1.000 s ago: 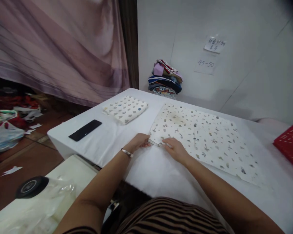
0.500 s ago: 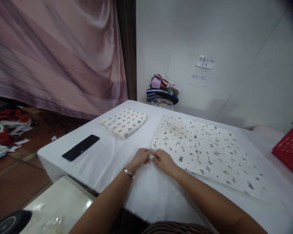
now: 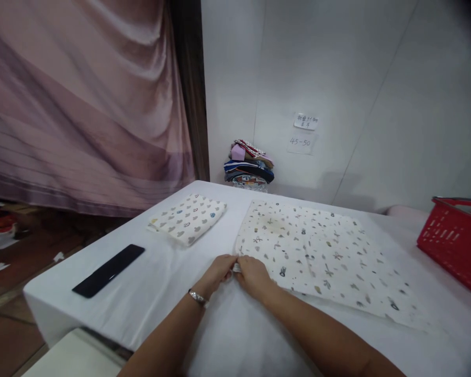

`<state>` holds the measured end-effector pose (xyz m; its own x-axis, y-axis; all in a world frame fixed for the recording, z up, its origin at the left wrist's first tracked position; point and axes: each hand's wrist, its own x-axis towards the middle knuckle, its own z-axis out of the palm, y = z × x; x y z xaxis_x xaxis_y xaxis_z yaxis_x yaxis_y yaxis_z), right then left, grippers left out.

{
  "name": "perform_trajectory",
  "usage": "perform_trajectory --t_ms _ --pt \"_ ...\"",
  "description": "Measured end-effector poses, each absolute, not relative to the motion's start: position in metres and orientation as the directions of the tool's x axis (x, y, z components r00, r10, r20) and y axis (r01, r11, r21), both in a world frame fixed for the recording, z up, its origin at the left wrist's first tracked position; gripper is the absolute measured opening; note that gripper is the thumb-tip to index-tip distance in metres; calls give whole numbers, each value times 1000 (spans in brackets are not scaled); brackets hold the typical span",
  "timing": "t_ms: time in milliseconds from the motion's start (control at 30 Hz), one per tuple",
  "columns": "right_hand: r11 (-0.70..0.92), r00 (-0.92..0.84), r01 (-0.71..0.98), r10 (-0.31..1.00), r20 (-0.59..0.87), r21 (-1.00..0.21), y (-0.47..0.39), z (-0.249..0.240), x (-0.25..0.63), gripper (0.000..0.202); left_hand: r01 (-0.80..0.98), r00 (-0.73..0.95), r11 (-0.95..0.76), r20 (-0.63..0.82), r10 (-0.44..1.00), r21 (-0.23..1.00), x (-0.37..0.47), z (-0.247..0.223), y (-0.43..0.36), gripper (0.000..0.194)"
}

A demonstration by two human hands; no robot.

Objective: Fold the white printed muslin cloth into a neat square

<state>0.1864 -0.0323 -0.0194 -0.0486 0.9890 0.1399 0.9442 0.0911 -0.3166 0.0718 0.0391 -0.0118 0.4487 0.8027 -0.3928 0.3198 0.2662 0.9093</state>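
A white printed cloth lies spread flat on the white-covered table. At its near left corner, my left hand and my right hand meet, their fingers closed in a pinch on the cloth. A small bunched bit of the corner shows between them; the fingertips are partly hidden. Farther off to the left rests a folded cloth with grey, blue and yellow mouse-head-like prints, apart from both hands.
Left of my hands is a flat black object. A red plastic basket stands at the right. Folded fabrics are stacked against the wall, below paper notes. A pink curtain hangs at the left.
The view has tilted up and turned a little right, bringing more of the red basket into sight. Both hands keep their pinch on the cloth's corner and have drawn slightly closer together.
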Motion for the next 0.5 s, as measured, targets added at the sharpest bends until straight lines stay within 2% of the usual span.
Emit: perform_trajectory --t_ms 100,233,367,500 --pt "85 -30 908 990 139 -409 -29 -18 193 21 354 452 259 -407 794 899 79 -12 51 42" --pt "-8 98 846 985 142 -534 -25 -12 203 12 373 397 329 -469 789 868 96 -10 78 47" --pt "-22 182 762 967 181 -647 -22 -6 209 10 308 392 384 -484 782 870 117 -11 110 46" --pt "-19 244 660 951 190 -751 -22 -1 214 6 243 344 384 -449 825 891 144 -15 140 36"
